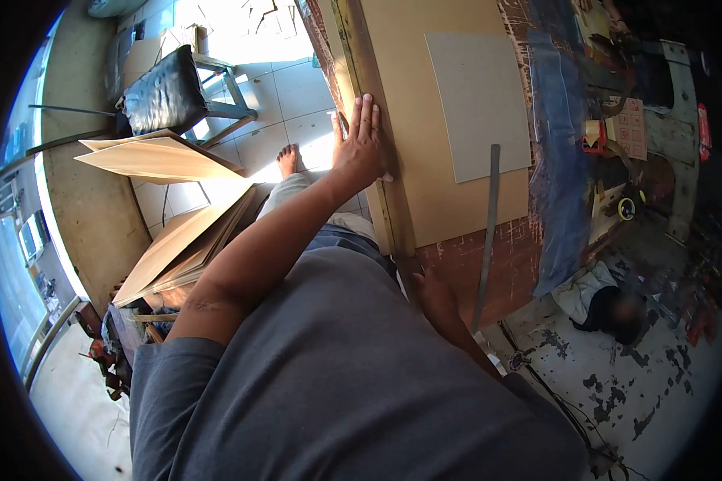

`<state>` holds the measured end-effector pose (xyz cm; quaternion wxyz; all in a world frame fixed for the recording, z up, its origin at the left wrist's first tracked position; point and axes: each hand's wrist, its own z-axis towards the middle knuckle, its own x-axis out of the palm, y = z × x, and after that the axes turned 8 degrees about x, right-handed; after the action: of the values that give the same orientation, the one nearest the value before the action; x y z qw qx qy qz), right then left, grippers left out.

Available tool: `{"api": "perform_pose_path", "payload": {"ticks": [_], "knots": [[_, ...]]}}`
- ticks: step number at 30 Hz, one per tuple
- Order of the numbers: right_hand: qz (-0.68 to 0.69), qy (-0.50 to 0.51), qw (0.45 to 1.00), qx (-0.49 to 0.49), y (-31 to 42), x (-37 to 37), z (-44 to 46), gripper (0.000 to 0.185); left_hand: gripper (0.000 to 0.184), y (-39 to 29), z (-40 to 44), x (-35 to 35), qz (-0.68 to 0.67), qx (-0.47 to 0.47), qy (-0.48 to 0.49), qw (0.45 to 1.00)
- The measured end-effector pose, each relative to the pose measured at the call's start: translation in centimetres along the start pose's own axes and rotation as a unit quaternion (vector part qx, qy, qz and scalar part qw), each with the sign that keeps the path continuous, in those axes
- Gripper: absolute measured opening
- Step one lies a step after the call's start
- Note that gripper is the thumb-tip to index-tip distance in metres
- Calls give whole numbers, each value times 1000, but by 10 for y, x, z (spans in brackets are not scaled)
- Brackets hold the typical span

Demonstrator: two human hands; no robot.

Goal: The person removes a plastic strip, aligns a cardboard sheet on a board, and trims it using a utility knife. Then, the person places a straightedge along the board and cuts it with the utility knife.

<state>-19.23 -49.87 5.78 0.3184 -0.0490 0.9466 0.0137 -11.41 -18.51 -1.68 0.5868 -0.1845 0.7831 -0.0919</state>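
Observation:
My left hand (361,144) lies with its fingers stretched out on a long dark-edged strip (389,188) that runs along the near side of a large tan board (409,88). At the strip's lower end is my right hand (433,293), close to the worn reddish-brown table (489,276); its fingers are mostly hidden, and what they hold cannot be made out. A grey rectangular sheet (480,104) rests on the tan board. To its lower right, a narrow grey metal bar (488,232) lies across the board and the table's edge.
Blue cloth (560,176) covers the far part of the table. Thin brown sheets (176,248) lean at left, near a stool with a black seat (164,96). A tape roll (626,208) is at right. Beyond the lower right corner, another person (614,313) is low down, and cables cross the floor.

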Motion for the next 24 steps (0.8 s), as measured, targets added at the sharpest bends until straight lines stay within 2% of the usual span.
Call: {"api": "perform_pose_path", "payload": {"ticks": [3,5,7,11,18,22,24], "knots": [[43,-56,996,-53,26,-34,5,39,143,0,0,0,-2,2,11,1000],[74,-152,982,-86,67,-75,31,37,143,-2,0,-3,-1,-2,11,1000],[38,-213,969,-117,100,-95,74,38,143,-3,1,-8,-6,-4,18,1000],[69,-263,939,-208,173,-134,147,42,141,-4,2,-10,-27,-19,35,999],[74,-240,942,-224,248,-168,202,50,144,-2,4,1,-18,-12,11,1000],[88,-213,950,-210,255,-165,208,51,145,-1,4,5,1,-12,-6,1000],[89,-213,949,-215,252,-163,208,51,147,-2,6,4,1,-18,23,1000]]}}
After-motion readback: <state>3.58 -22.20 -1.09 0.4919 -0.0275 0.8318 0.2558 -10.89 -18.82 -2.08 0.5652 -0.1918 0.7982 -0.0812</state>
